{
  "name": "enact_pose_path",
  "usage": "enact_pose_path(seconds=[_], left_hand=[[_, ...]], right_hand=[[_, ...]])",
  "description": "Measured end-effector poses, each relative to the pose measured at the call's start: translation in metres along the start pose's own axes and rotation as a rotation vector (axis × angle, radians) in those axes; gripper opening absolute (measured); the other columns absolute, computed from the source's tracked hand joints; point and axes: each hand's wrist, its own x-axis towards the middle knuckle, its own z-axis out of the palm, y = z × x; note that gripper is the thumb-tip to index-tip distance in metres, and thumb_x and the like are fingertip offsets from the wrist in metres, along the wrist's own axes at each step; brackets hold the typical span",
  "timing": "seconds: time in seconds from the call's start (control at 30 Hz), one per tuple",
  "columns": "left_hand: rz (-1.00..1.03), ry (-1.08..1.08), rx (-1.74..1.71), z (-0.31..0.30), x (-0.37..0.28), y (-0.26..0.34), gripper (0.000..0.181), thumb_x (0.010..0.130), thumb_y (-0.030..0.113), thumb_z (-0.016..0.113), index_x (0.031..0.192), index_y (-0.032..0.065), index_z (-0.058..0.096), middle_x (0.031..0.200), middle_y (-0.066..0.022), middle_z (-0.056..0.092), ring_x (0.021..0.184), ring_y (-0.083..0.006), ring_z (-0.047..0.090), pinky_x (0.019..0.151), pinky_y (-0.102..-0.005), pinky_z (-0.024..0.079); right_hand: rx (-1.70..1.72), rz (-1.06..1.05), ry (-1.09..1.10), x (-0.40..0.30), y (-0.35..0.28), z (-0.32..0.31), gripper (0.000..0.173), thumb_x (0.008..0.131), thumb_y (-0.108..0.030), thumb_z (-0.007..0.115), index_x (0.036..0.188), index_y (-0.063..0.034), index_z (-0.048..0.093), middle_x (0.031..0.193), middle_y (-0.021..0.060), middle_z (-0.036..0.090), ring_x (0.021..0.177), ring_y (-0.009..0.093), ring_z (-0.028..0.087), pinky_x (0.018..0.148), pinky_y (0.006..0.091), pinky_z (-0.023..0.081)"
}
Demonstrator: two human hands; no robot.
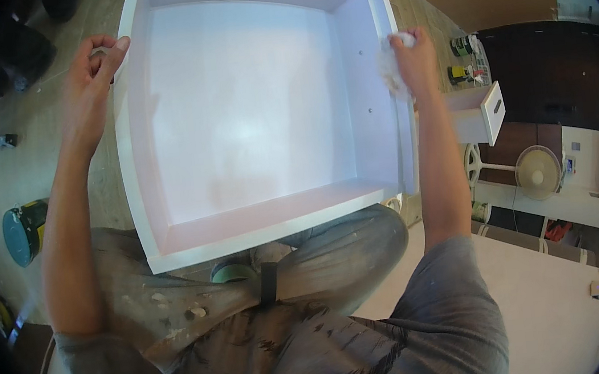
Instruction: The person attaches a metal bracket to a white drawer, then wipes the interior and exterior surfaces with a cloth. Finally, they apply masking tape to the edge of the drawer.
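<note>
A white drawer (246,99) lies before me with its open side up, its near edge over my crossed legs. My left hand (95,69) is at the drawer's left wall, thumb and fingers pinched on its upper edge. With my right hand (415,60) I hold a crumpled white cloth (391,70) against the drawer's front panel (405,137) on the right side. The hand and cloth are somewhat blurred. Two small screw heads show on the inner wall beside that panel.
A smaller white drawer (475,114) with a dark handle stands to the right, near containers (462,46) and a fan (537,173). On the floor at left lies a green and yellow container (25,232). A green roll (233,272) sits between my legs.
</note>
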Motion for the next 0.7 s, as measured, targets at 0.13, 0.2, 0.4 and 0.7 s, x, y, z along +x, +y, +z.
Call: enact_pose_path(seconds=[0.13, 0.2, 0.4, 0.7], left_hand=[[0.014, -0.001, -0.096, 0.005, 0.005, -0.008, 0.046, 0.099, 0.052, 0.063, 0.117, 0.0098, 0.062, 0.081, 0.0041, 0.059, 0.073, -0.0066, 0.042, 0.069, -0.0250, 0.034], [-0.001, 0.036, -0.138, 0.006, 0.005, -0.010, 0.048, 0.098, 0.053, 0.065, 0.115, 0.0083, 0.063, 0.079, 0.0036, 0.058, 0.073, -0.0078, 0.044, 0.069, -0.0255, 0.035], [-0.056, 0.083, -0.123, 0.000, 0.017, -0.001, 0.051, 0.096, 0.054, 0.068, 0.108, 0.0045, 0.065, 0.078, -0.0003, 0.057, 0.075, -0.0119, 0.050, 0.072, -0.0272, 0.041], [-0.061, 0.052, -0.135, 0.005, 0.017, 0.005, 0.051, 0.099, 0.051, 0.066, 0.110, 0.0017, 0.063, 0.080, -0.0010, 0.056, 0.074, -0.0115, 0.047, 0.070, -0.0282, 0.041]], right_hand=[[-0.093, 0.029, -0.035, -0.062, 0.015, -0.029, 0.034, 0.087, -0.019, 0.076, 0.109, 0.0034, 0.063, 0.104, 0.0201, 0.068, 0.097, 0.034, 0.067, 0.089, 0.0430, 0.052], [-0.167, -0.001, -0.038, -0.079, 0.001, -0.038, 0.033, 0.088, -0.019, 0.074, 0.110, 0.0031, 0.063, 0.106, 0.0201, 0.067, 0.100, 0.034, 0.066, 0.091, 0.0429, 0.051], [0.348, 0.018, -0.105, -0.047, -0.072, -0.008, 0.039, 0.087, -0.013, 0.071, 0.122, 0.0020, 0.062, 0.122, 0.0182, 0.063, 0.100, 0.030, 0.066, 0.086, 0.0407, 0.053], [1.080, 1.144, 0.678, -0.046, -0.092, 0.153, 0.068, 0.080, -0.002, 0.077, 0.141, 0.0055, 0.047, 0.135, 0.0217, 0.061, 0.119, 0.037, 0.065, 0.098, 0.0427, 0.058]])
